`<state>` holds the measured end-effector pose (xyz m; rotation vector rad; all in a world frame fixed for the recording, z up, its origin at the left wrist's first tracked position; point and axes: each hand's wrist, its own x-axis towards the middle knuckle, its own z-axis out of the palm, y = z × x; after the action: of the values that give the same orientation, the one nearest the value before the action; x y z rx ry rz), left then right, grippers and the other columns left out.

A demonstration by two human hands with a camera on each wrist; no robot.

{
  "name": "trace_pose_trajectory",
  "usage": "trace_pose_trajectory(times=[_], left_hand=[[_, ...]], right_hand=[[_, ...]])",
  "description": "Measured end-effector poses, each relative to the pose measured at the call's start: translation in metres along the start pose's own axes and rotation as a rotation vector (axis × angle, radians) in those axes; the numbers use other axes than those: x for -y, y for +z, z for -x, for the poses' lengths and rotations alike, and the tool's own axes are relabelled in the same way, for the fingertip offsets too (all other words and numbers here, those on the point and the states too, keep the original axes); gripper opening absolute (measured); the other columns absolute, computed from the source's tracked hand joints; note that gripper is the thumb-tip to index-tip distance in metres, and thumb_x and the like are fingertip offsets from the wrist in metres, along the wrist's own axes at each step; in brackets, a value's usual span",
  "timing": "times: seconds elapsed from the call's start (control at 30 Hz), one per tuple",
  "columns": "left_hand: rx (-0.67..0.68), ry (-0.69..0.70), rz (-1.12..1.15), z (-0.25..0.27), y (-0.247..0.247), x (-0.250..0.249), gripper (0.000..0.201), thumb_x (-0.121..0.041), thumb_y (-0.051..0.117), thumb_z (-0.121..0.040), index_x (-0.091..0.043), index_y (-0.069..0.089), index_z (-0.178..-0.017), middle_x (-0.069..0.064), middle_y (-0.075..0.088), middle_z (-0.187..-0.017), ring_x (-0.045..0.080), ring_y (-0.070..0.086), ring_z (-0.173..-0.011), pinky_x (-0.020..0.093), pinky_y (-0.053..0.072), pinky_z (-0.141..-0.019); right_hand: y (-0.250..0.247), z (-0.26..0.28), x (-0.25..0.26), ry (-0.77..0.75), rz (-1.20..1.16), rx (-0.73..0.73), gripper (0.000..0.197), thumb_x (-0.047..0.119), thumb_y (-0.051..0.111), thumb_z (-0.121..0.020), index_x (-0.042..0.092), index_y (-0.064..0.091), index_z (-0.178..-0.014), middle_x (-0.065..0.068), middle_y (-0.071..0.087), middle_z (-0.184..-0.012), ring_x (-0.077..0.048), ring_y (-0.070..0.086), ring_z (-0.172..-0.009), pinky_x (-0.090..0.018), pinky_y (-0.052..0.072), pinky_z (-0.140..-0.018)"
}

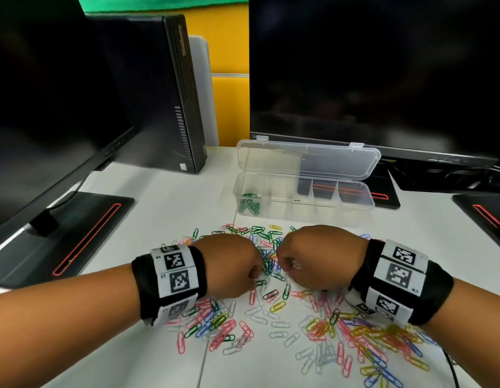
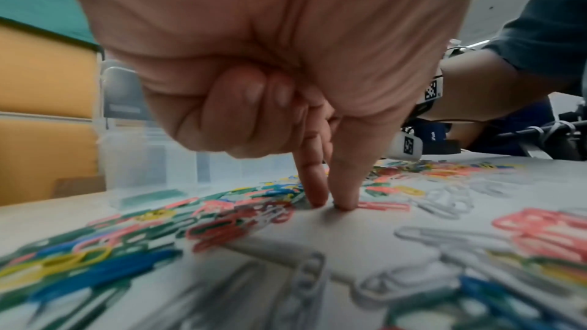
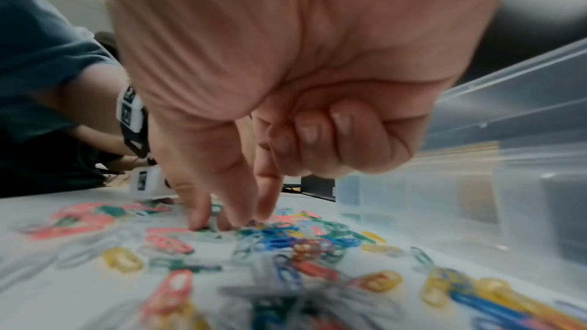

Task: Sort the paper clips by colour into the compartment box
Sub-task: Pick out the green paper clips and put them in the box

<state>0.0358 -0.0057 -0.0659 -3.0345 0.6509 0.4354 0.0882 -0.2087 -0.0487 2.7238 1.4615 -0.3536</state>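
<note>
Many loose paper clips (image 1: 366,340) in pink, yellow, blue, green and white lie spread over the white table. My left hand (image 1: 258,275) reaches down into the middle of them. Its thumb and forefinger (image 2: 314,195) meet on the table and pinch a green clip, with the other fingers curled in. My right hand (image 1: 281,268) is close beside it, its thumb and fingertips (image 3: 200,220) pinching a green clip (image 3: 208,229) in the pile. The clear compartment box (image 1: 305,210) stands behind with its lid (image 1: 307,159) up. Green clips (image 1: 249,205) fill its leftmost compartment.
Two dark monitors (image 1: 383,65) and a black mini PC (image 1: 173,93) stand behind the box. Black monitor bases (image 1: 83,236) lie at the left and right edges. A black cable (image 1: 452,368) runs at the lower right. Both wrists wear marker bands.
</note>
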Motion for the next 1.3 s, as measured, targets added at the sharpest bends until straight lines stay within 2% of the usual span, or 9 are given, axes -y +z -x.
trace_pose_trajectory(times=[0.17,0.4,0.53,0.7,0.83,0.9,1.03,1.17,1.3], left_hand=[[0.011,0.0,-0.069,0.0,0.002,-0.005,0.018,-0.02,0.051,-0.083,-0.025,0.065,-0.092,-0.001,0.063,-0.082,0.024,0.06,-0.073,0.035,0.055,-0.065],[0.056,-0.01,-0.004,0.009,-0.003,0.001,0.016,-0.026,0.052,-0.084,-0.027,0.065,-0.094,-0.005,0.064,-0.091,0.02,0.06,-0.082,0.034,0.055,-0.073],[0.021,0.022,-0.024,0.007,-0.001,-0.005,0.023,-0.04,0.056,-0.09,-0.029,0.067,-0.106,-0.006,0.065,-0.101,0.02,0.062,-0.092,0.034,0.053,-0.079],[0.031,0.046,-0.05,0.008,-0.001,-0.006,0.018,-0.035,0.052,-0.093,-0.026,0.066,-0.1,-0.004,0.065,-0.096,0.021,0.061,-0.087,0.033,0.052,-0.074],[0.029,0.03,-0.066,0.013,-0.003,-0.007,0.02,-0.034,0.045,-0.09,-0.021,0.061,-0.093,0.0,0.063,-0.091,0.024,0.06,-0.08,0.036,0.054,-0.071],[0.021,-0.03,-0.004,0.015,-0.006,-0.006,0.029,-0.04,0.04,-0.092,-0.017,0.057,-0.086,0.003,0.061,-0.085,0.024,0.058,-0.076,0.034,0.051,-0.07],[0.028,-0.108,0.142,0.011,-0.013,0.002,0.041,-0.039,0.034,-0.101,-0.009,0.051,-0.079,0.01,0.057,-0.08,0.021,0.044,-0.07,0.034,0.042,-0.071],[0.043,-0.057,0.32,0.003,-0.011,0.002,0.038,-0.04,0.04,-0.104,-0.015,0.05,-0.078,0.001,0.055,-0.072,0.017,0.048,-0.067,0.036,0.045,-0.073],[0.119,-0.04,0.57,-0.003,-0.006,-0.009,0.017,-0.023,0.044,-0.102,-0.027,0.054,-0.089,-0.01,0.061,-0.068,0.012,0.058,-0.062,0.04,0.054,-0.074]], right_hand=[[0.004,-0.004,0.023,-0.102,-0.052,0.04,0.013,0.031,0.054,-0.091,0.029,0.067,-0.095,0.007,0.067,-0.097,-0.019,0.06,-0.088,-0.033,0.051,-0.074],[0.006,-0.006,0.022,-0.048,-0.125,0.145,0.027,0.052,0.069,-0.084,0.032,0.064,-0.102,0.012,0.062,-0.101,-0.015,0.058,-0.092,-0.035,0.052,-0.08],[0.004,-0.007,0.02,-0.048,-0.17,0.126,0.013,0.042,0.063,-0.09,0.033,0.066,-0.098,0.011,0.065,-0.097,-0.014,0.059,-0.089,-0.038,0.053,-0.082],[0.006,-0.009,0.026,-0.084,-0.148,0.131,0.009,0.035,0.064,-0.091,0.03,0.068,-0.097,0.018,0.048,-0.077,-0.01,0.05,-0.082,-0.026,0.039,-0.068],[0.004,-0.003,0.022,-0.075,-0.239,0.114,0.005,0.029,0.062,-0.09,0.028,0.062,-0.085,0.013,0.055,-0.076,-0.007,0.052,-0.076,-0.026,0.046,-0.07],[0.0,0.001,0.018,-0.064,-0.324,0.11,0.005,0.027,0.064,-0.09,0.024,0.064,-0.087,0.011,0.062,-0.078,-0.005,0.054,-0.072,-0.019,0.044,-0.066],[-0.01,0.014,0.009,-0.044,-0.377,0.198,0.005,0.025,0.067,-0.091,0.024,0.07,-0.089,0.03,0.057,-0.064,0.009,0.054,-0.064,-0.007,0.037,-0.058],[-0.006,0.011,0.007,-0.022,-0.242,0.086,0.013,0.029,0.058,-0.094,0.026,0.07,-0.098,0.019,0.056,-0.071,0.008,0.052,-0.068,-0.009,0.032,-0.057],[0.001,0.005,0.012,0.011,-0.132,0.078,0.014,0.038,0.064,-0.091,0.031,0.068,-0.102,0.017,0.053,-0.076,-0.002,0.049,-0.072,-0.022,0.034,-0.061]])
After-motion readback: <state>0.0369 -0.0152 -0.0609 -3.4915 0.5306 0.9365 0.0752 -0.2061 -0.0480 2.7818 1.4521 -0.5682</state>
